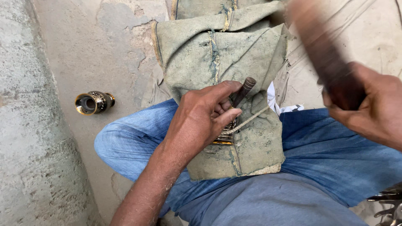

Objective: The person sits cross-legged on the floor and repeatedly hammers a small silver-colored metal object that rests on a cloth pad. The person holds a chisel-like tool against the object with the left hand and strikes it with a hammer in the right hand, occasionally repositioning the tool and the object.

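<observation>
My left hand (201,119) is closed around a dark metal punch (243,90) and a small engraved brass piece (224,136), pressing them onto a folded grey-green cloth pad (234,54) that lies over my lap. The punch stands tilted, its blunt top sticking out above my thumb. A thin cord (251,118) runs across the pad beside the piece. My right hand (372,104) grips a dark wooden handle (322,50), raised up at the right and blurred by motion. Its head is out of view.
A second engraved brass piece (93,102), hollow with a gold rim, lies on its side on the concrete floor at the left. A rough concrete kerb (29,125) runs down the left edge. Metal parts (389,205) show at the bottom right corner.
</observation>
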A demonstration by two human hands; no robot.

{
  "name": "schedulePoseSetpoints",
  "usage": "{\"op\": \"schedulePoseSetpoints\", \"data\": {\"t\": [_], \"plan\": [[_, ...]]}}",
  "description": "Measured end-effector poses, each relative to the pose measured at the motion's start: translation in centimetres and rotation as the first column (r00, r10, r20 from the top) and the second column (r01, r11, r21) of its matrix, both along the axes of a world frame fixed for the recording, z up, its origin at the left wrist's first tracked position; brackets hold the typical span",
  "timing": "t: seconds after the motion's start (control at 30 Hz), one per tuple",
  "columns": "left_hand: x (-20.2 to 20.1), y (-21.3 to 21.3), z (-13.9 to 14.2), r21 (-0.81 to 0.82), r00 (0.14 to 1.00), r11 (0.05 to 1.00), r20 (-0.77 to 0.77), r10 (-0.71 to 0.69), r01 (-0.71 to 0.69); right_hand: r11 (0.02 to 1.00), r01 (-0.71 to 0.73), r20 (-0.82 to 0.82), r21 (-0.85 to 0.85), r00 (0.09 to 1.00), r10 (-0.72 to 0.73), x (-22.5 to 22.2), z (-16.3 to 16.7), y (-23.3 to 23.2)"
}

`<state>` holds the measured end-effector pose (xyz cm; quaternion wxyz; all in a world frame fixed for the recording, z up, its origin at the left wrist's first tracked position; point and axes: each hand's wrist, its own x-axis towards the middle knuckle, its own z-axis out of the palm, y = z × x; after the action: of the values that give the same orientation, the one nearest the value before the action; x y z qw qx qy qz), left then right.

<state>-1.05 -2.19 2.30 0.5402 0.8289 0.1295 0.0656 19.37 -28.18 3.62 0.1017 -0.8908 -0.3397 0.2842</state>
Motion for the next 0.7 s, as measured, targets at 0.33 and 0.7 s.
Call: {"op": "schedulePoseSetpoints", "data": {"t": [0.33,0.7], "plan": [[-0.7,-0.1,0.0,0.013,0.992,1.0,0.125,0.003,-0.005,1.0,-0.004,0.013,0.005,1.0,0.004,1.3,-0.5,-2.1],[-0.1,0.0,0.0,0.015,1.0,1.0,-0.004,-0.001,0.002,0.998,0.043,-0.09,-0.042,0.995,-0.047,0.9,0.4,0.3]]}}
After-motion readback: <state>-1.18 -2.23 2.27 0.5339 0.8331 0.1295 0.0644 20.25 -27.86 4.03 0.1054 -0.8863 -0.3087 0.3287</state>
